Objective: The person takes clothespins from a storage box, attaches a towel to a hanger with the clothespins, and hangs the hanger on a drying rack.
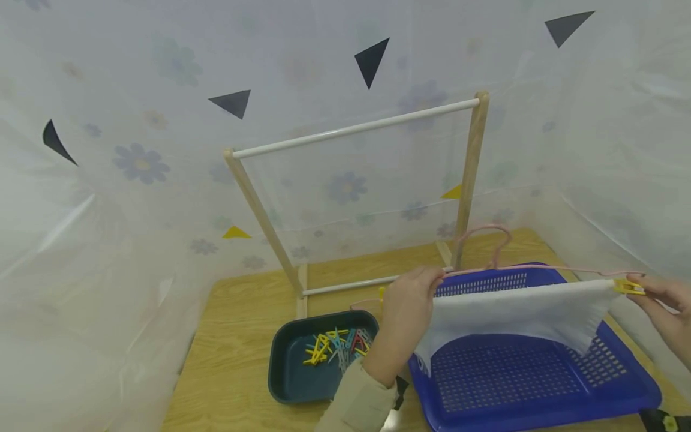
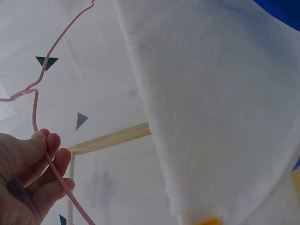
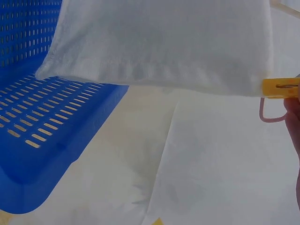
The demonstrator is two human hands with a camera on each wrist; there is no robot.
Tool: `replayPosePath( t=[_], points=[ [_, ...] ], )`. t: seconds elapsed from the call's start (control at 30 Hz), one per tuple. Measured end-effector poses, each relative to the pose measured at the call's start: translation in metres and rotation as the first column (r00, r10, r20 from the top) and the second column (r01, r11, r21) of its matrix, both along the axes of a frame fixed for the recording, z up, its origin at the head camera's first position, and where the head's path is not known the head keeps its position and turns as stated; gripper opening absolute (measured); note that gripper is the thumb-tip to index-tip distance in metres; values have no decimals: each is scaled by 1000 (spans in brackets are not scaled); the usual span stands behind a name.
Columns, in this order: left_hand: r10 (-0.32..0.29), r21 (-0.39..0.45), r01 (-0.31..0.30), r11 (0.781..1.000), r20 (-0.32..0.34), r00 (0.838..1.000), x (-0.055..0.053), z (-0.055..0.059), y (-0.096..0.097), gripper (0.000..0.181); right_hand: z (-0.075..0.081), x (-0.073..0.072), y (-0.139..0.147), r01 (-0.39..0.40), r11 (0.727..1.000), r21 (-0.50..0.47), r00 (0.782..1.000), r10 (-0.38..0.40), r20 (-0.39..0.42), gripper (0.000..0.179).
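A pink wire hanger (image 1: 488, 227) is held over the blue basket (image 1: 507, 384). My left hand (image 1: 406, 315) pinches its wire between thumb and fingers, left of the hook; the wire (image 2: 57, 175) shows clearly in the left wrist view. A white cloth (image 1: 518, 312) hangs along the hanger's lower side, its bottom edge dipping over the basket. At the cloth's right corner, my right hand (image 1: 668, 303) pinches a yellow clothespin (image 3: 281, 88) whose jaws are at the cloth. Another yellow clothespin (image 2: 209, 221) sits at the cloth's left corner, mostly behind my left hand in the head view.
A dark green tray (image 1: 291, 378) with several loose clothespins (image 1: 323, 348) in yellow, blue, grey and red stands left of the basket. Behind them rises a wooden rack (image 1: 472, 162) with a white top rod (image 1: 356, 129). White patterned sheeting surrounds the wooden table (image 1: 216, 354).
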State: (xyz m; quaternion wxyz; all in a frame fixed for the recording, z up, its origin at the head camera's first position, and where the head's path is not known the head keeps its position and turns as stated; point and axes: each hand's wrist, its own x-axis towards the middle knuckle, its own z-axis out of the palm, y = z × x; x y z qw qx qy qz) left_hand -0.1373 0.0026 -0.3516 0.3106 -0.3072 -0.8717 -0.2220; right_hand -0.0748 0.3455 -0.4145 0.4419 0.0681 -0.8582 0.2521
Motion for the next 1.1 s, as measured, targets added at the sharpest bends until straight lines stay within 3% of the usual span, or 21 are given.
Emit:
replayPosePath(
  t=[0.1,0.33,0.53,0.93,1.1],
  points=[
    [-10,-2,10,1000,-18,1000,-1,-1,-1,10,-1,-2,0,-21,1000,4,999,22,-49,66],
    [-51,-17,50,999,-36,998,-1,-2,-2,11,-5,-5,-6,-6,996,-91,995,-3,-98,57],
    [-73,-22,71,997,-54,996,-3,-2,-2,11,-10,-7,-9,-66,996,-56,990,58,-131,54],
    [-76,29,77,997,-41,996,0,-2,-2,11,-12,-8,-12,-97,992,-83,988,85,-129,57],
    [-79,50,81,995,-35,996,-1,-5,-3,10,-10,-8,-15,-56,996,-66,994,49,-101,50]
  ],
)
